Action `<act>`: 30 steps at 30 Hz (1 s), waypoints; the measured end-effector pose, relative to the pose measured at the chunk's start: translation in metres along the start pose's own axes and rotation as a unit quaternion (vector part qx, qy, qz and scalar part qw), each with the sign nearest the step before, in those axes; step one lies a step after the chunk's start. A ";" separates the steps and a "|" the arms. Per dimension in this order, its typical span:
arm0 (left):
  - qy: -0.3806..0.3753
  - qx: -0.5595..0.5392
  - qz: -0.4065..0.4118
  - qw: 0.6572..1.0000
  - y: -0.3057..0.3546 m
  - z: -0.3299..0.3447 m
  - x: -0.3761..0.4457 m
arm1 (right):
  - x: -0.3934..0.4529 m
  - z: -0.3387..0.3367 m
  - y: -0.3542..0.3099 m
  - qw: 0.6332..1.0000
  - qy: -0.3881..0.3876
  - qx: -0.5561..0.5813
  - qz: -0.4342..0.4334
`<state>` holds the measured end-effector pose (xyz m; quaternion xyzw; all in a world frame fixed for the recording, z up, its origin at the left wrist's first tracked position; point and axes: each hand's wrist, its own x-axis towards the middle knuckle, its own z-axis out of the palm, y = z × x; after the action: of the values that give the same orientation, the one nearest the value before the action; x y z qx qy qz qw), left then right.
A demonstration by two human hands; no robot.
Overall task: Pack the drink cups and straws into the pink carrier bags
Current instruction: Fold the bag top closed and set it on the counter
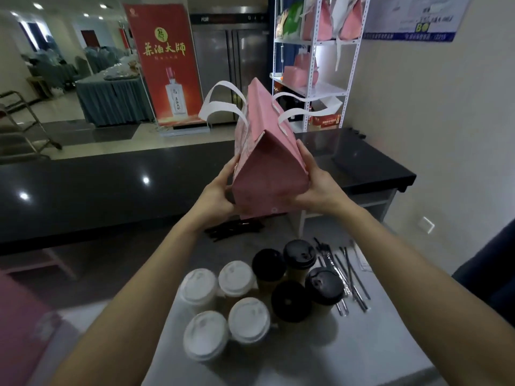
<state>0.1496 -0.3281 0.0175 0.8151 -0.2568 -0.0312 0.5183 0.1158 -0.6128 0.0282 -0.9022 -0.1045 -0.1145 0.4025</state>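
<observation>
— Our left hand (pixel 220 190) grips the left side of the pink carrier bag (pixel 267 162), fingers curled round its lower edge and thumb along the side, right?

— Yes, and we hold the bag up above the table (pixel 348 355), tilted away from us, its white handles (pixel 220 103) flopping out to both sides at the top.

— Our right hand (pixel 320 185)?

— It clasps the bag's right side, fingers laid up along the panel and palm wrapped round the bottom corner. So both our hands hold the same bag.

— What do we see below, starting from the left?

— At the left edge a blurred pink shape (pixel 25 330); we cannot tell what it is. Then four white-lidded cups (pixel 223 310) stand in a tight cluster on the table. Just beside them, to the right, four black-lidded cups (pixel 299 280) stand grouped, touching or nearly so.

— And the straws?

— Wrapped straws (pixel 345 277) lie flat on the table right of the black-lidded cups. Another dark bundle (pixel 237 228) lies under the raised bag; we cannot make out what it holds.

— Behind?

— A black counter (pixel 111 185), a red banner (pixel 164 65), and at the right a white shelf rack (pixel 312 90) holding more pink bags (pixel 320 23).
</observation>
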 end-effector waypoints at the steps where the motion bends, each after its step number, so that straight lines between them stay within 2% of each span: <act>1: 0.008 0.011 0.000 1.000 0.004 0.016 0.016 | 0.008 -0.012 0.016 1.000 0.001 -0.003 0.007; 8: 0.017 0.081 -0.032 0.996 0.009 0.101 0.103 | 0.041 -0.073 0.114 0.997 -0.039 0.006 0.059; 16: 0.005 0.117 -0.037 0.992 0.027 0.155 0.182 | 0.075 -0.126 0.181 0.996 -0.005 -0.002 0.089; 30: 0.019 0.123 -0.054 0.991 0.022 0.174 0.207 | 0.078 -0.146 0.211 0.991 -0.012 -0.006 0.136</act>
<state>0.2650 -0.5733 0.0010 0.8858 -0.2042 -0.0115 0.4167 0.2314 -0.8528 -0.0026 -0.9119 0.0148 -0.0485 0.4072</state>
